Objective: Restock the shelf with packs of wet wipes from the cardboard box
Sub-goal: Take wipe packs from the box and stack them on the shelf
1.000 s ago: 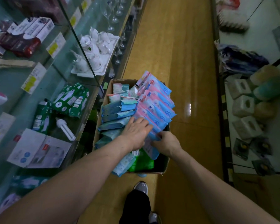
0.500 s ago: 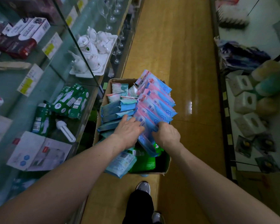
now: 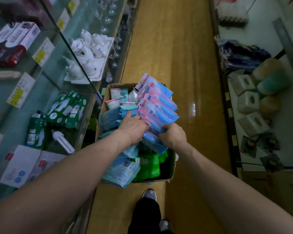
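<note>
down on the wooden floor, beside the glass shelf, the cardboard box stands open and crammed with wet wipes. pink-and-blue packs stand fanned on edge along its right side, blue packs are stacked along its left side, and green packs lie at its near edge. a pale blue pack hangs over the near left corner. both bare arms reach into the box. the left hand pushes its fingers down between the blue and the pink-and-blue rows, tips hidden, gripping the fan from the left. the right hand curls round the near ends of the same packs.
</note>
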{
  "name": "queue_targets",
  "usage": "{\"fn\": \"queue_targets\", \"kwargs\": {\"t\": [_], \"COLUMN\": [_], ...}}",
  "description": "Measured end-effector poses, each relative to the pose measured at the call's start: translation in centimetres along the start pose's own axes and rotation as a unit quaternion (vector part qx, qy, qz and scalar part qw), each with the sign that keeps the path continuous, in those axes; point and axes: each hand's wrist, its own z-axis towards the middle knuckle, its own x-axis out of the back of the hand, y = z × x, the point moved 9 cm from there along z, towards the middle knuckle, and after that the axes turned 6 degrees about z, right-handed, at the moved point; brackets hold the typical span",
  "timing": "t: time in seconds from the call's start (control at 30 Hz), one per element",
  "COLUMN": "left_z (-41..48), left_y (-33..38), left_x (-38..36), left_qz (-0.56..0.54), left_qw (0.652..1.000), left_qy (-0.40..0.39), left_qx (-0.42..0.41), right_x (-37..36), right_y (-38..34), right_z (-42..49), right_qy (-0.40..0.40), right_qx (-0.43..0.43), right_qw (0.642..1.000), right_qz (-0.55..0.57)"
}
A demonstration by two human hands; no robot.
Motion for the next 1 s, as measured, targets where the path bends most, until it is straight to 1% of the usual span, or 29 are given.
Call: {"fn": "queue_targets", "kwargs": {"t": [0.07, 0.17, 0.3, 0.47, 0.6, 0.73, 0.87, 1.0], "left_z": [0.2, 0.2, -0.3, -1.6, -2.9, -4.1, -4.9, -5.7], "left_y": [-0.5, -1.2, -1.2, 1.1, 4.7, 9.4, 15.8, 22.5], "left_x": [1.5, 4.2, 8.8, 14.5, 19.9, 26.0, 31.2, 35.3], "left_qz": [0.013, 0.024, 0.034, 0.08, 0.063, 0.005, -0.031, -0.034], "left_qw": [1.0, 0.999, 0.998, 0.992, 0.987, 0.978, 0.969, 0.961], "left_qy": [-0.003, 0.012, 0.05, 0.088, 0.125, 0.18, 0.229, 0.267], "left_qx": [0.004, 0.021, 0.036, 0.044, 0.075, 0.104, 0.093, 0.062], "right_x": [2.3, 6.6, 12.2, 19.2, 24.7, 28.7, 32.7, 36.4], "right_y": [-0.2, -0.9, -1.4, 0.3, 3.0, 6.4, 10.5, 15.5], "right_z": [-0.4, -1.2, -3.2, -7.3, -11.5, -15.5, -20.0, -24.5], "right_qy": [0.027, 0.091, 0.171, 0.273, 0.341, 0.362, 0.392, 0.433], "right_qx": [0.014, 0.032, 0.053, 0.062, 0.04, 0.034, 0.021, -0.001], "right_qw": [0.999, 0.994, 0.978, 0.952, 0.931, 0.919, 0.9, 0.874], "right_qz": [0.018, 0.053, 0.104, 0.126, 0.124, 0.153, 0.191, 0.221]}}
